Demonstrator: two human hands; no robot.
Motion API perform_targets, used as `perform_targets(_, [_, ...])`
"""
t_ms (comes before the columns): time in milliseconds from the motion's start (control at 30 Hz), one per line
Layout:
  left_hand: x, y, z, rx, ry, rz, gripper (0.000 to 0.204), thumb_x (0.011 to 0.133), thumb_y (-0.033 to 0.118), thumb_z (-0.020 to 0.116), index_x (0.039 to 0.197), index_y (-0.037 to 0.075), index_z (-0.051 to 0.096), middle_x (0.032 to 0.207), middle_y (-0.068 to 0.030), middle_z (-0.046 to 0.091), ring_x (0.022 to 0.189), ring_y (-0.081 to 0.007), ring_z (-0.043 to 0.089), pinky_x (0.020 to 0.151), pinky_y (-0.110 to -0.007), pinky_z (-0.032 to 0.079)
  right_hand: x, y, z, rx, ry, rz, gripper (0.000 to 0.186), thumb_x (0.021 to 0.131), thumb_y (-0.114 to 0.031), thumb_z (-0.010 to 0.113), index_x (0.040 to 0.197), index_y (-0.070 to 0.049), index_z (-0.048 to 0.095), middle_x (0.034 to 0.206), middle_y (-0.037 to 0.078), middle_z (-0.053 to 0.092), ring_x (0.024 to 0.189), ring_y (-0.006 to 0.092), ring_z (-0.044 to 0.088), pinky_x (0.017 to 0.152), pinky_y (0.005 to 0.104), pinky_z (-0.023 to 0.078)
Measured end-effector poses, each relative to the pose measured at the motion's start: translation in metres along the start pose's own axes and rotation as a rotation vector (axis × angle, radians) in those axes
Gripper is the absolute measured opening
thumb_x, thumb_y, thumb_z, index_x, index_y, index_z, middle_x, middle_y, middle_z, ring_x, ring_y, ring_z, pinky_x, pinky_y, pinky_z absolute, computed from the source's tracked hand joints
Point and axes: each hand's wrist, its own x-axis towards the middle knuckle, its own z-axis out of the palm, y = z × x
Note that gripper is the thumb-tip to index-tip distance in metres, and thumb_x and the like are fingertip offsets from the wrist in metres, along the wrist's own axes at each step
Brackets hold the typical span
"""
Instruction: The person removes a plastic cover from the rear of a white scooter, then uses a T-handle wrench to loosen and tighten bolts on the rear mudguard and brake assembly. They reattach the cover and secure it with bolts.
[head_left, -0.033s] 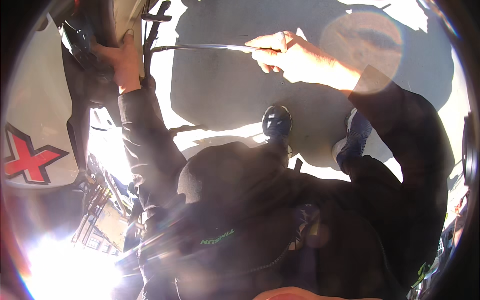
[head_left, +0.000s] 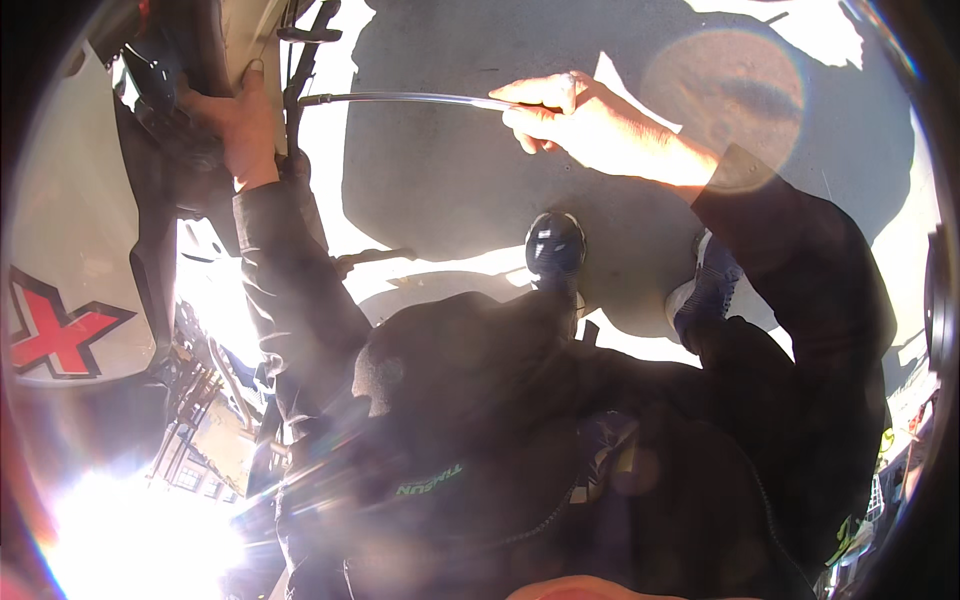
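My right hand (head_left: 570,115) is closed round the end of a long, thin chrome bar (head_left: 420,97). The bar runs left to a darker, socket-like end (head_left: 318,99) beside a black part of the motorcycle (head_left: 294,105); whether it is seated on a fastener, I cannot tell. At the upper left, my left hand (head_left: 245,130) rests against the motorcycle's dark side. Its thumb points up along a beige panel (head_left: 245,40), apart from a finger stretched left. The other fingertips are lost in shadow.
A white body panel (head_left: 75,200) with a red mark fills the left side. A black peg or lever (head_left: 310,35) sticks out above the bar. My shoes (head_left: 555,245) stand on grey ground (head_left: 430,190). Strong sun glare (head_left: 140,540) washes out the lower left.
Almost nothing differs. The view has shifted slightly, and the bar and both hands keep their places against the motorcycle.
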Motion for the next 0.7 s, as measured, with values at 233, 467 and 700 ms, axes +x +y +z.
perform_targets(233, [-0.007, 0.022, -0.013, 0.076, 0.012, 0.015, 0.086, 0.085, 0.025, 0.083, 0.144, -0.009, 0.032, 0.139, -0.0263, 0.044, 0.126, -0.0378, 0.054, 0.108, -0.045, 0.047, 0.015, 0.038, 0.026, 0.297, -0.022, -0.116, 0.035, 0.103, -0.015, 0.054, 0.134, -0.004, 0.066, 0.078, 0.002, 0.058, 0.076, 0.0124, 0.054, 0.072, 0.0302, 0.045])
perform_targets(467, [-0.007, 0.028, -0.011, 0.112, -0.057, -0.095, 0.074, 0.09, 0.02, 0.079, 0.141, -0.007, 0.033, 0.135, -0.0267, 0.046, 0.122, -0.0344, 0.057, 0.104, -0.045, 0.049, 0.024, 0.069, 0.021, 0.323, -0.056, -0.166, 0.047, 0.092, -0.005, 0.058, 0.139, -0.004, 0.061, 0.097, 0.014, 0.071, 0.09, 0.0262, 0.067, 0.086, 0.0371, 0.052])
perform_targets(700, [-0.007, 0.027, -0.022, 0.257, -0.144, 0.008, 0.066, 0.092, 0.02, 0.076, 0.139, -0.008, 0.038, 0.139, -0.025, 0.046, 0.131, -0.0364, 0.051, 0.109, -0.045, 0.044, 0.027, 0.067, 0.013, 0.384, -0.058, -0.171, 0.045, 0.092, 0.0, 0.054, 0.137, -0.002, 0.062, 0.095, 0.013, 0.07, 0.087, 0.0226, 0.066, 0.084, 0.0338, 0.052])
